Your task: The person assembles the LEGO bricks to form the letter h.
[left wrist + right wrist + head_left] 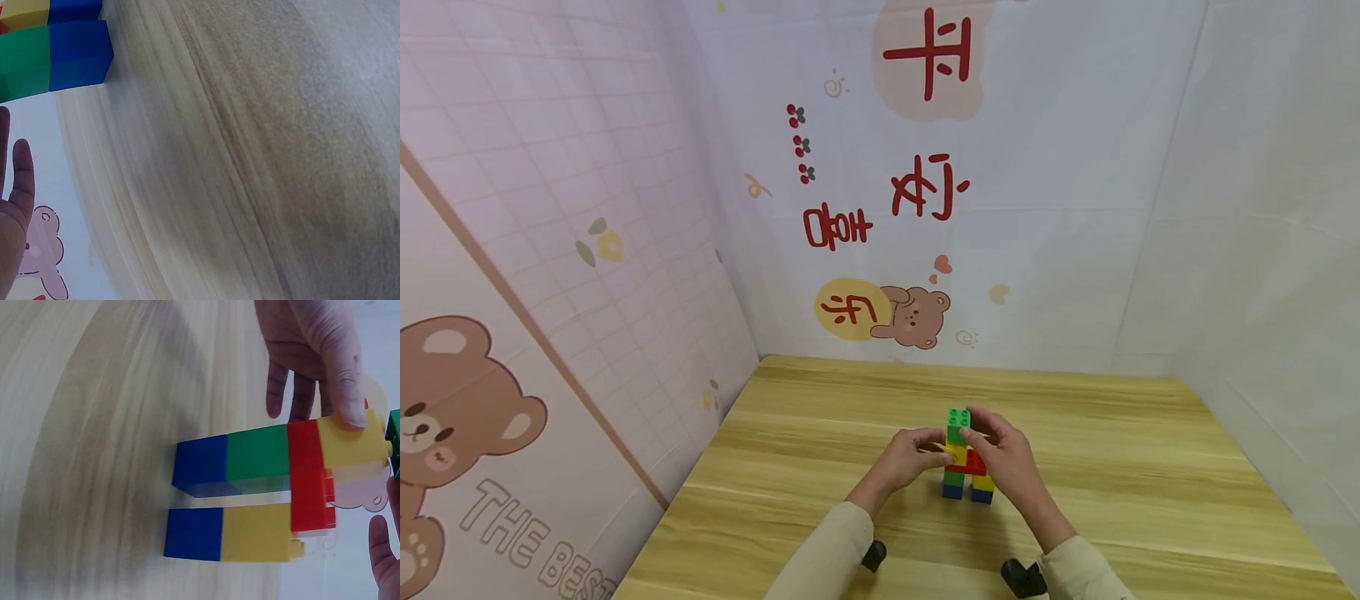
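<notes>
A small structure of toy building bricks stands on the table. Two legs, one with a green brick (pixel 257 453) over a blue brick (pixel 201 462), the other a yellow brick (pixel 256 532) over a blue brick (pixel 194 534), carry a red brick (pixel 307 481) across their tops. Above the red one sits an upper yellow brick (pixel 351 442), pinched by my left hand (pixel 907 460) with the thumb on its side. My right hand (pixel 1006 454) holds the top green brick (pixel 958 423) over the yellow studs; whether they are joined is unclear. Most right fingers are hidden behind the bricks.
The wooden table (pixel 790 467) meets a white printed cloth wall (pixel 1060 208) at the back and more cloth on both sides. Black wrist-worn parts (pixel 1024 577) show under the beige sleeves (pixel 831 554).
</notes>
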### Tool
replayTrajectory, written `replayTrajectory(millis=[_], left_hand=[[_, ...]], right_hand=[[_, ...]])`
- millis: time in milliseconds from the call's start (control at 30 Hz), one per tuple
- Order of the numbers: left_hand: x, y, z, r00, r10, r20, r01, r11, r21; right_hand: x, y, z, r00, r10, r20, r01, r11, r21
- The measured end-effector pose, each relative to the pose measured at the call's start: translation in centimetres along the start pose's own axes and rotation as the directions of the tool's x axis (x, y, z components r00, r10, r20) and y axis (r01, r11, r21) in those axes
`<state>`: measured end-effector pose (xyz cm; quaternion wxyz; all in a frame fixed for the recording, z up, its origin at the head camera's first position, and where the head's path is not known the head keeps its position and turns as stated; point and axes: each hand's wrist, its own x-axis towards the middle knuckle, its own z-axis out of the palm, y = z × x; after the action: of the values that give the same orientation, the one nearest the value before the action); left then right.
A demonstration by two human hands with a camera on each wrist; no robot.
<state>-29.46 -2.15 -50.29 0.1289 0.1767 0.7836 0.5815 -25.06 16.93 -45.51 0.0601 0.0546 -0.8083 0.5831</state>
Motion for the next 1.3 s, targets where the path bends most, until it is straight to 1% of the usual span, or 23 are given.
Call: replayTrajectory(millis=[300, 467, 733, 867, 1033, 1300], left_hand=[[0.1, 0.0, 0.0, 1.0, 0.006, 0.0, -0.006, 1.0, 0.014], [0.1, -0.1, 0.0, 1.0, -0.001, -0.007, 0.001, 1.0, 0.006], [0.1, -0.3, 0.0, 1.0, -0.002, 0.0, 0.002, 1.0, 0.007], [0.2, -0.3, 0.1, 1.0, -0.008, -0.004, 0.008, 1.0, 0.014], [0.2, -0.3, 0.0, 1.0, -0.01, -0.006, 0.01, 1.0, 0.018], [0.1, -0.2, -0.1, 1.0, -0.004, 0.0, 0.004, 1.0, 0.008]], right_hand=[[-0.2, 0.5, 0.0, 0.999, -0.019, 0.027, 0.019, 1.0, 0.001], [0.0, 0.5, 0.1, 0.999, -0.012, 0.034, 0.012, 1.0, -0.005], [0.0, 1.2, 0.1, 0.999, 0.011, 0.038, -0.01, 1.0, -0.016], [0.0, 1.2, 0.1, 0.999, 0.024, 0.037, -0.024, 1.0, -0.004], [0.2, 0.9, 0.0, 0.999, 0.015, 0.051, -0.015, 1.0, 0.005], [0.3, 0.8, -0.4, 0.998, 0.02, 0.065, -0.019, 1.0, -0.014]])
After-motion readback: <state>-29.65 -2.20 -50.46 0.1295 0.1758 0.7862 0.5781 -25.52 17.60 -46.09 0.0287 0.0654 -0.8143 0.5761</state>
